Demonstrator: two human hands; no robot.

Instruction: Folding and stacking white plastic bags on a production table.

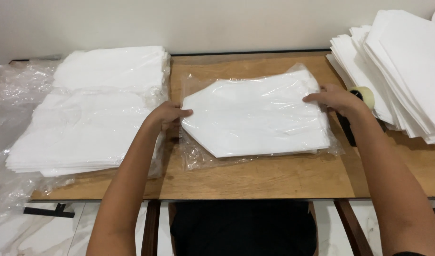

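**Hands on the bagged sheet**

Table (pixel 274 182) first: brown wood, running wide under everything I can see. To the outside of my left hand (pixel 167 115) lies the big stack of bagged sheets (pixel 92 114), close beside the wrist, with loose clear plastic (pixel 11 95) spilling past it. Beyond my right hand (pixel 336 98) sits the unbagged pile (pixel 397 66), fanned out at the table's far corner.

Between the two hands lies the bagged sheet (pixel 255 116), a white folded piece in a clear bag, flat on the wood. Its long axis runs hand to hand, slightly tilted, the pointed end toward my left.

Left hand: fingers curled onto that pointed edge, pinching it as far as I can judge. Right hand: fingers laid flat on the opposite edge, pressing rather than clasping. Both hands touch the sheet, so neither is nearer.

Just behind the right wrist, a tape dispenser (pixel 364 97) peeks out, touching nothing I hold.
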